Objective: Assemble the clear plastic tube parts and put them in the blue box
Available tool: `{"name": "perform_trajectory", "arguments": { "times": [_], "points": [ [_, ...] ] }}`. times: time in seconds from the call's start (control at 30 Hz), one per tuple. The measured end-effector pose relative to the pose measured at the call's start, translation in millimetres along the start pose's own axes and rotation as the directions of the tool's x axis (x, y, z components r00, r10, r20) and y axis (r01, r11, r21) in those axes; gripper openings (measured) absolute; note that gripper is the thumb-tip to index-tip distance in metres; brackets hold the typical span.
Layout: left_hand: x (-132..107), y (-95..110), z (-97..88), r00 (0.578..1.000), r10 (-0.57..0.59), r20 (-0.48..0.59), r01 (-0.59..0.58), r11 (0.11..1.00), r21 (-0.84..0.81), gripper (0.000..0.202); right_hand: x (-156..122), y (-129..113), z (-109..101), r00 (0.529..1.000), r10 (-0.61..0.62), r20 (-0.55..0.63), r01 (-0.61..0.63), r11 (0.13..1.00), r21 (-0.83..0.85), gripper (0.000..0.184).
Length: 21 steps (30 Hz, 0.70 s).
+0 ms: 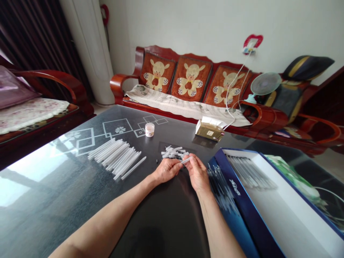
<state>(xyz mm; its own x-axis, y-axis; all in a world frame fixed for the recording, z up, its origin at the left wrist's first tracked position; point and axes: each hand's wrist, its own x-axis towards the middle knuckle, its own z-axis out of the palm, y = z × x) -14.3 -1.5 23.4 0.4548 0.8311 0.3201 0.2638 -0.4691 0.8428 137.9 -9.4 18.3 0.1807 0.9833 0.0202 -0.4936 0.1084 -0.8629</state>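
Right hand [197, 172] pinches a short clear plastic tube [186, 160] over the glass tabletop [53, 186]; left hand [166, 170] curls beside it, its grip unclear. Short pieces [172, 152] lie heaped ahead, long tubes [115, 157] sit gathered left, more in the open box [231, 186] — the heap remains.

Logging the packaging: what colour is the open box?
The open box is dark blue, white inside; best in head view.

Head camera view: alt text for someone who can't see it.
Left hand and right hand hold a short white tube by a heap of white pieces on a glass table, near longer tubes and an open blue box.
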Motion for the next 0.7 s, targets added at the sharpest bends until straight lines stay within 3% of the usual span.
{"name": "perform_trajectory", "arguments": {
  "times": [0.13, 0.3, 0.53, 0.7],
  "points": [
    [-4, -2, 4.3, 0.988, 0.111, -0.109, -0.071, 0.944, 0.321, 0.039, -1, 7, 1, 0.999, -0.001, -0.042, 0.001, 1.0, -0.008, 0.032],
    [-8, -7, 8.7, 0.983, 0.135, -0.125, -0.045, 0.835, 0.548, 0.032, 0, 13, 0, 0.997, -0.008, -0.074, 0.005, 0.999, -0.046, 0.034],
    [-9, -4, 11.6, 0.986, 0.131, -0.099, -0.024, 0.71, 0.704, 0.031, 2, 18, 1, 0.992, -0.014, -0.122, 0.013, 1.0, -0.008, 0.033],
    [-9, -4, 12.0, 0.984, 0.132, -0.117, -0.017, 0.73, 0.683, 0.03, 1, 18, 2, 0.995, -0.004, -0.102, 0.006, 1.0, 0.017, 0.034]
  ]
}}
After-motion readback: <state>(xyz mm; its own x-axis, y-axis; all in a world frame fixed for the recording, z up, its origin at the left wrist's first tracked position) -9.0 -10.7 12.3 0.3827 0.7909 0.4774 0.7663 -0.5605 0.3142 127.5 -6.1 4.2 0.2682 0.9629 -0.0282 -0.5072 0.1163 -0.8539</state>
